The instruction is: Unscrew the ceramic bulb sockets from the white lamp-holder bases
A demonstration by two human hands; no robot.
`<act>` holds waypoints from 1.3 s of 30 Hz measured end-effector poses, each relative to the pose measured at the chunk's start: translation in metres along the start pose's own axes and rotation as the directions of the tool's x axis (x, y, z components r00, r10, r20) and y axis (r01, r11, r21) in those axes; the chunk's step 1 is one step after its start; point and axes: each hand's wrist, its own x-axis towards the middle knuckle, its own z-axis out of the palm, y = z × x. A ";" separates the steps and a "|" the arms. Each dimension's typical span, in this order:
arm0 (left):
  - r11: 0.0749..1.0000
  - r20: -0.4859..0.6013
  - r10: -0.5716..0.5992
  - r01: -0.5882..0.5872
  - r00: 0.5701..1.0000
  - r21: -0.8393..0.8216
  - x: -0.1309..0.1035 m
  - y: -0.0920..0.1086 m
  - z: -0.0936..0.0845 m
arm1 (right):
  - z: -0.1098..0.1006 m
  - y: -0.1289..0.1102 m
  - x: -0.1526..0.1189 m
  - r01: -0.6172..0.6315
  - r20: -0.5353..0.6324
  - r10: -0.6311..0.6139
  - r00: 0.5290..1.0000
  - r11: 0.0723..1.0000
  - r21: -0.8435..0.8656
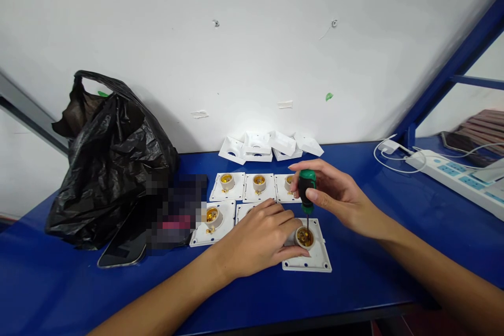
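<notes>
A green and black screwdriver (307,191) stands upright in my right hand (334,194), its shaft reaching down into a round lamp socket (304,238). That socket sits on a square white plate (321,260) near the table's front. My left hand (268,236) grips the socket's side, thumb in front and fingers behind. Behind my hands, more white plates with brass-lined sockets lie in two rows, among them a socket (227,182), another (259,183) and one at the left (212,217). My left hand partly covers one plate (241,212).
Several white covers (258,143) are piled against the wall. A black plastic bag (114,168) and a phone (124,244) are at the left, beside a blurred patch. On the right are a white power strip (460,173), cables and a blue frame (452,58).
</notes>
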 end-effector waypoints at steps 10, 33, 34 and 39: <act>1.000 0.004 -0.007 0.007 1.000 0.014 0.000 0.000 0.001 | -0.001 -0.005 0.002 0.116 0.013 -0.115 0.993 0.990 -0.079; 1.000 0.017 -0.007 0.007 1.000 0.026 0.001 0.002 0.000 | -0.014 0.001 0.004 0.037 0.025 -0.041 0.999 0.992 0.120; 1.000 0.018 -0.009 0.009 1.000 0.026 0.001 0.002 0.000 | -0.013 0.000 0.004 0.020 0.047 -0.026 0.999 0.991 0.130; 0.999 0.025 -0.012 0.011 1.000 0.040 0.000 0.003 -0.001 | -0.011 0.000 0.003 0.021 0.050 -0.030 0.998 0.985 0.171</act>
